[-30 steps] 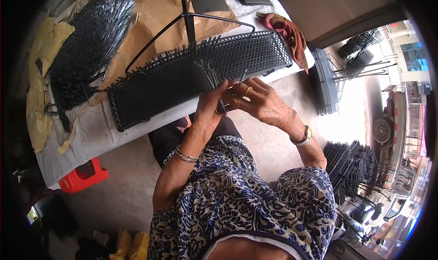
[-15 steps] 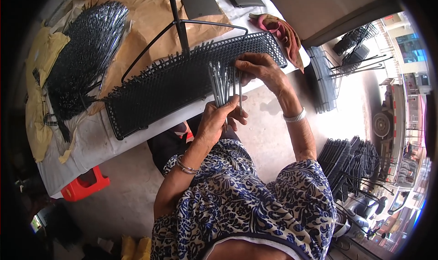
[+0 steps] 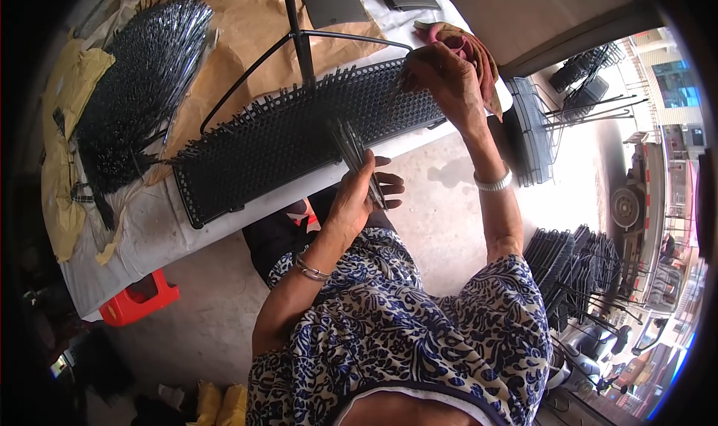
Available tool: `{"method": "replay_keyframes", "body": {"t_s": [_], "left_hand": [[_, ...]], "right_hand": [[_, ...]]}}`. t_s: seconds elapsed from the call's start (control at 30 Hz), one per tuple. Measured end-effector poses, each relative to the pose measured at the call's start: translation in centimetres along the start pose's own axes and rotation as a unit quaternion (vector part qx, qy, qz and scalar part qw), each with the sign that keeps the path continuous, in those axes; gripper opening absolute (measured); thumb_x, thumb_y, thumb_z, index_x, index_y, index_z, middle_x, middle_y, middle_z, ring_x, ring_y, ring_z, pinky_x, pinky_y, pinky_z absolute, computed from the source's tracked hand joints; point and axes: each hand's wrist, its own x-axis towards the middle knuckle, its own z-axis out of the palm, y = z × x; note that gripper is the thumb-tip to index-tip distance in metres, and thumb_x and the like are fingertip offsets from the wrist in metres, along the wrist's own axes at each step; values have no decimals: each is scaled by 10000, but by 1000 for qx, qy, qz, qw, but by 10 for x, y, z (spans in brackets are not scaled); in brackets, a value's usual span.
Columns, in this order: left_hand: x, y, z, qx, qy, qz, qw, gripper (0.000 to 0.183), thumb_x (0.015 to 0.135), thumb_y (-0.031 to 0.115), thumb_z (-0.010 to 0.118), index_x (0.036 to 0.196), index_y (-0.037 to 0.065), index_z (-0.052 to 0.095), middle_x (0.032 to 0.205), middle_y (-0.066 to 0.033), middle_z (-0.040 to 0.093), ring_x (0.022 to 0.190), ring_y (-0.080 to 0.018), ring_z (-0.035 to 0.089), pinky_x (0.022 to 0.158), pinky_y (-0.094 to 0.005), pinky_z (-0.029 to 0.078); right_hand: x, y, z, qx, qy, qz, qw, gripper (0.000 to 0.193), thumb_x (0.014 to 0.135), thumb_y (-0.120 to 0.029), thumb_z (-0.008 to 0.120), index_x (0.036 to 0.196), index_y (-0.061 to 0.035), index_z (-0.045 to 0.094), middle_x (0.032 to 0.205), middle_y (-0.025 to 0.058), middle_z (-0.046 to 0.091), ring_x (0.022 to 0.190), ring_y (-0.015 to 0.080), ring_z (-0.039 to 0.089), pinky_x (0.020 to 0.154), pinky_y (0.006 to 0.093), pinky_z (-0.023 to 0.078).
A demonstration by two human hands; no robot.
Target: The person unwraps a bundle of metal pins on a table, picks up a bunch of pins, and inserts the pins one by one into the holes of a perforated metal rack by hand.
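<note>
A bundle of thin, shiny metal rods (image 3: pixel 350 145) stands slanted in my left hand (image 3: pixel 357 194). The thumb presses the bundle against the palm, and the other fingers stretch out to the right. Over the right part of a long black perforated panel (image 3: pixel 217 190), my right hand (image 3: pixel 452 86) is pinched closed. A thin dark rod seems to show at its fingertips, blurred against the panel. Many short black rod ends stick up along the panel's far edge. A black metal frame (image 3: pixel 301 52) with a tall post stands behind it.
A large heap of dark rods (image 3: pixel 149 74) lies at the left on brown paper (image 3: pixel 243 22). A crumpled reddish cloth (image 3: pixel 486 67) lies at the table's right end. Below the table sits a red stool (image 3: pixel 142 300). Black wire racks (image 3: pixel 572 273) are stacked at right.
My right hand has left the bundle, moving up and right to the panel. The left hand keeps the bundle, which now tilts more to the left.
</note>
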Motion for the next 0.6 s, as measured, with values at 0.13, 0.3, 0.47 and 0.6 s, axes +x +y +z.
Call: {"method": "replay_keyframes", "body": {"t_s": [0.13, 0.3, 0.47, 0.6], "left_hand": [[6, -4, -2, -35, -40, 10, 999, 329, 953, 377, 511, 1016, 54, 520, 743, -78, 585, 695, -187, 594, 703, -377, 542], [6, -11, 2, -64, 37, 7, 997, 247, 954, 275, 531, 1026, 39, 529, 785, -62, 565, 737, -171, 555, 720, -359, 523], [6, -14, 2, -60, -17, 42, 997, 264, 960, 264, 517, 1076, 27, 529, 840, -92, 583, 783, -196, 582, 783, -406, 536], [6, -13, 4, -89, 9, 12, 996, 316, 959, 266, 517, 1152, 16, 514, 912, -119, 599, 867, -229, 610, 833, -445, 534]], "right_hand": [[15, 7, 10, -63, 88, -97, 989, 66, 908, -23, 553, 945, 18, 590, 784, 71, 656, 706, 115, 646, 640, 242, 525], [28, 17, 19, -149, 84, -137, 976, 77, 887, -10, 572, 962, 0, 591, 779, 72, 663, 693, 108, 641, 607, 236, 496], [37, 24, 22, -132, 71, -169, 974, 88, 881, -4, 580, 967, -12, 596, 788, 71, 670, 703, 106, 642, 607, 244, 496], [42, 21, 20, -163, 51, -194, 966, 114, 881, -8, 574, 990, -20, 605, 787, 84, 675, 711, 131, 655, 619, 258, 506]]}}
